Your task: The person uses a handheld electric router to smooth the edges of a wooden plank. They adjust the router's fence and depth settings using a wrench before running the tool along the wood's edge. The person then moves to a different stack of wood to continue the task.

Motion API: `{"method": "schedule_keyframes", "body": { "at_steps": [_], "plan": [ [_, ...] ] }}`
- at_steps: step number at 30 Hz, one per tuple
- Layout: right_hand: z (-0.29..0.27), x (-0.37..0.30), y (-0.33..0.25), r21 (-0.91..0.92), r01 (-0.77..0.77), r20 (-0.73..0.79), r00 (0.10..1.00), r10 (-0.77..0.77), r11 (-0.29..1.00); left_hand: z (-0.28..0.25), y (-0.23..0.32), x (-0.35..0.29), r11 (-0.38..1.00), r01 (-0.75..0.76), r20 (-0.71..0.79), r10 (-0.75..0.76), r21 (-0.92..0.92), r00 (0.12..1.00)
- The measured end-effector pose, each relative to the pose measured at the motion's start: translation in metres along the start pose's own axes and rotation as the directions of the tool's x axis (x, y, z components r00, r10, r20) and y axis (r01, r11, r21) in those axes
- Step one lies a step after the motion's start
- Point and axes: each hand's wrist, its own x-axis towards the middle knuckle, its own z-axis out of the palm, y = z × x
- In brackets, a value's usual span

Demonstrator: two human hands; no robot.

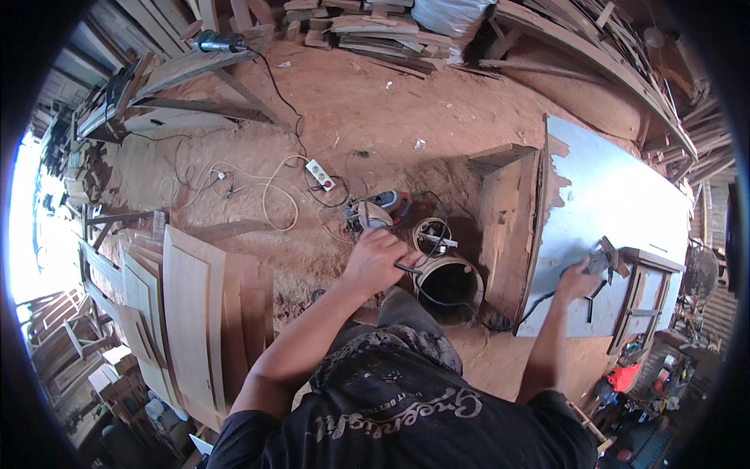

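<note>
My left hand is closed around a black power cord, which comes out beside the thumb and runs over the round bucket to the right. Just beyond the fingers lies a circular saw with an orange and grey body; a pale, rounded piece shows in front of it. Over on the light blue tabletop, my right hand grips a small grey power tool. Its exact kind is hard to make out, and the palm hides part of it. A black cord trails from it toward the bucket.
A white power strip and looped cables lie on the dirt floor. Wood panels lean at the left. A wooden frame rests on the table's right end. At the back left, another power tool sits on a bench.
</note>
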Motion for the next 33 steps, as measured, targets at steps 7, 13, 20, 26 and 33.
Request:
{"method": "schedule_keyframes", "body": {
  "at_steps": [7,13,20,26,33],
  "plan": [
    [-0.014,-0.205,-0.242,-0.379,-0.538,0.573,-0.775,-0.266,0.753,0.053,0.028,-0.029,0.935,-0.348,0.242,0.354,-0.069,0.903],
    [0.075,-0.171,-0.275,0.29,-0.442,0.957,0.126,-0.262,0.849,0.062,0.025,-0.091,0.935,-0.261,0.456,0.346,-0.24,0.82],
    [0.024,-0.018,-0.095,-0.354,0.438,0.551,0.812,-0.193,0.826,0.046,0.015,-0.108,0.978,-0.025,0.443,0.115,-0.205,0.889],
    [0.028,-0.027,-0.081,-0.318,0.466,0.528,0.81,-0.254,0.825,0.041,0.006,-0.099,0.98,-0.038,0.492,0.131,-0.196,0.861],
    [0.006,-0.187,-0.201,0.27,-0.08,0.949,-0.145,-0.279,0.96,0.041,0.018,-0.081,0.956,-0.166,0.351,0.246,-0.242,0.904]
  ]
}}
